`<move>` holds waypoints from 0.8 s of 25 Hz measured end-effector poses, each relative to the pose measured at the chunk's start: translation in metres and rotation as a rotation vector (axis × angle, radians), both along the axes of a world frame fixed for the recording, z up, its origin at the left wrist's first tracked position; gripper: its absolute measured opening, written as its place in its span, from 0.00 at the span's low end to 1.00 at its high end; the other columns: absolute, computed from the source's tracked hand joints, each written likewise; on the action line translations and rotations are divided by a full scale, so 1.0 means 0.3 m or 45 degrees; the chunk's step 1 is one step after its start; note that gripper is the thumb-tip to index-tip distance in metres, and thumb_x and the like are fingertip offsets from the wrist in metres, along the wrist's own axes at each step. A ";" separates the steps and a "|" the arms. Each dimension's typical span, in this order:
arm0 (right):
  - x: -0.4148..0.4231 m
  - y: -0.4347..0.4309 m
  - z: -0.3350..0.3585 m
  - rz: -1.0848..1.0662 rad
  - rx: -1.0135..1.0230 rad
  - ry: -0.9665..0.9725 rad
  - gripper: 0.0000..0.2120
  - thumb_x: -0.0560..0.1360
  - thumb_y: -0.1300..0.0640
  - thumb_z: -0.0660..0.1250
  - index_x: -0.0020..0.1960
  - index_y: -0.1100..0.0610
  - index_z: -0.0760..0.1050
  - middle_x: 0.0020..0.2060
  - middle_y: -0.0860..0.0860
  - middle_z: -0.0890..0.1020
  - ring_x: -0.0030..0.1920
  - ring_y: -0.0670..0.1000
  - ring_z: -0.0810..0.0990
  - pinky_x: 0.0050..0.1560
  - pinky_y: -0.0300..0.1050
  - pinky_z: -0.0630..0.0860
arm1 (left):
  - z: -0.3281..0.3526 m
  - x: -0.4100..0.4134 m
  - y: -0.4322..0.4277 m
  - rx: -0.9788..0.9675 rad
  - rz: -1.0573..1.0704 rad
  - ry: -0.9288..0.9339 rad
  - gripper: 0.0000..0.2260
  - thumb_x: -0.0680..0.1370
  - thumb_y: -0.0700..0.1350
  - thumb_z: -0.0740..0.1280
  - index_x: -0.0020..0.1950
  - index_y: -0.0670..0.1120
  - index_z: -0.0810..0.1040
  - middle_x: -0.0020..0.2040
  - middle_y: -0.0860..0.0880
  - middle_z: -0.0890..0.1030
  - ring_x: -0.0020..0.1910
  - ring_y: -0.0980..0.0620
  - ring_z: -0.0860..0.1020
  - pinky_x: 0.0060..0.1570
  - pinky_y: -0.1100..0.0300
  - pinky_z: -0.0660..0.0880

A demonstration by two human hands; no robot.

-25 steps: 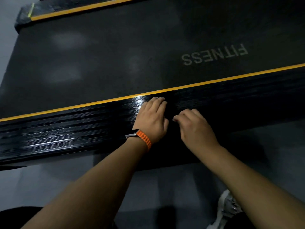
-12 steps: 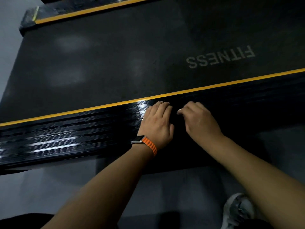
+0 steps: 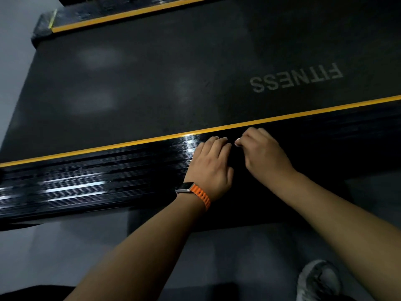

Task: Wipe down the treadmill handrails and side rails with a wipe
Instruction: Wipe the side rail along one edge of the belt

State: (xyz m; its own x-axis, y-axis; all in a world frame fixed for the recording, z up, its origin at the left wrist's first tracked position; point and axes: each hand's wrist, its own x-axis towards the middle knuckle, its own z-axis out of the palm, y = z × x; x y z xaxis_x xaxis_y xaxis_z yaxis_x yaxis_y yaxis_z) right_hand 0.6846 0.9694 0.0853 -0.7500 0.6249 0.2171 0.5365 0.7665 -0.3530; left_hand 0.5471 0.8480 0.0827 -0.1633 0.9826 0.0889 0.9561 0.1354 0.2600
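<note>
Grey floor (image 3: 65, 246) near-left; dark belt (image 3: 173, 72) marked FITNESS far. Near side rail (image 3: 86, 177): black, ribbed, yellow-edged. My left hand (image 3: 211, 164), orange watch strap (image 3: 201, 195), flat on rail, fingers straight, together. My right hand (image 3: 264, 153) just beside it on rail, fingers curled; whether pinching anything, cannot tell. Shoe (image 3: 319, 279) near-right.

Smooth pale grey floor (image 3: 65, 250) under dim light, faint sheen, soft darker shadows.
</note>
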 end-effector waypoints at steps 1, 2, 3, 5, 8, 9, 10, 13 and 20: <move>-0.001 0.010 -0.004 0.029 0.013 0.009 0.10 0.74 0.68 0.68 0.52 0.60 0.82 0.47 0.54 0.79 0.49 0.56 0.76 0.48 0.51 0.78 | 0.002 0.001 -0.001 -0.001 0.000 -0.001 0.27 0.75 0.51 0.63 0.72 0.42 0.73 0.72 0.43 0.74 0.73 0.42 0.68 0.74 0.46 0.62; -0.005 0.031 -0.005 -0.011 0.006 0.038 0.09 0.74 0.68 0.68 0.52 0.60 0.82 0.47 0.55 0.79 0.49 0.57 0.76 0.48 0.53 0.78 | 0.003 0.000 -0.001 -0.002 0.001 -0.002 0.26 0.75 0.50 0.64 0.72 0.42 0.73 0.72 0.43 0.74 0.73 0.42 0.68 0.74 0.45 0.62; -0.012 0.050 -0.005 -0.086 -0.012 0.065 0.09 0.75 0.68 0.67 0.52 0.60 0.82 0.47 0.55 0.79 0.49 0.57 0.77 0.49 0.54 0.78 | 0.004 0.000 -0.001 -0.003 0.001 -0.002 0.26 0.75 0.50 0.64 0.72 0.42 0.73 0.72 0.43 0.74 0.74 0.42 0.68 0.74 0.45 0.62; -0.032 0.055 -0.009 -0.103 -0.012 0.042 0.09 0.76 0.68 0.67 0.52 0.61 0.82 0.48 0.55 0.79 0.50 0.57 0.77 0.50 0.55 0.78 | 0.003 0.000 -0.001 -0.008 0.002 0.001 0.26 0.75 0.50 0.64 0.72 0.42 0.74 0.72 0.43 0.74 0.73 0.42 0.68 0.74 0.45 0.62; -0.037 0.058 -0.016 0.058 0.071 -0.010 0.09 0.75 0.68 0.68 0.53 0.60 0.82 0.49 0.56 0.79 0.49 0.58 0.76 0.49 0.52 0.77 | 0.005 0.001 0.000 -0.012 0.004 0.005 0.26 0.75 0.51 0.61 0.71 0.42 0.74 0.72 0.43 0.74 0.73 0.42 0.68 0.74 0.45 0.63; -0.034 0.077 -0.012 -0.012 0.068 0.000 0.10 0.74 0.68 0.68 0.53 0.59 0.82 0.49 0.56 0.79 0.48 0.59 0.76 0.48 0.52 0.76 | 0.005 0.001 0.000 -0.015 0.003 0.004 0.26 0.75 0.51 0.61 0.71 0.42 0.74 0.72 0.43 0.74 0.74 0.42 0.68 0.74 0.45 0.62; -0.035 0.091 -0.007 -0.105 0.053 0.010 0.10 0.74 0.69 0.68 0.53 0.60 0.82 0.48 0.56 0.79 0.48 0.59 0.76 0.48 0.52 0.75 | 0.007 0.000 0.001 -0.019 0.002 0.004 0.26 0.75 0.51 0.61 0.72 0.42 0.74 0.72 0.43 0.74 0.74 0.42 0.67 0.74 0.45 0.62; -0.040 0.068 -0.005 -0.029 0.087 -0.041 0.12 0.73 0.70 0.68 0.54 0.60 0.82 0.48 0.56 0.78 0.48 0.59 0.76 0.48 0.52 0.77 | 0.009 0.001 -0.001 -0.030 0.000 0.004 0.26 0.75 0.51 0.61 0.72 0.42 0.73 0.73 0.43 0.73 0.74 0.42 0.67 0.75 0.45 0.62; 0.035 0.128 -0.003 -0.129 0.096 -0.079 0.16 0.71 0.72 0.68 0.57 0.61 0.81 0.49 0.56 0.77 0.50 0.58 0.74 0.50 0.52 0.76 | 0.015 -0.001 -0.003 -0.048 -0.001 -0.026 0.26 0.77 0.50 0.64 0.73 0.43 0.72 0.74 0.44 0.72 0.75 0.42 0.66 0.76 0.44 0.61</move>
State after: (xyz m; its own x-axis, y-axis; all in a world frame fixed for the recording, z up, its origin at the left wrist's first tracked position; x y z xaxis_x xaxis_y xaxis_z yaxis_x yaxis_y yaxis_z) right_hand 0.6950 1.0078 0.0845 -0.6974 0.6817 0.2211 0.6316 0.7304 -0.2599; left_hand 0.5467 0.8473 0.0874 -0.1640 0.9853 0.0481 0.9507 0.1448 0.2741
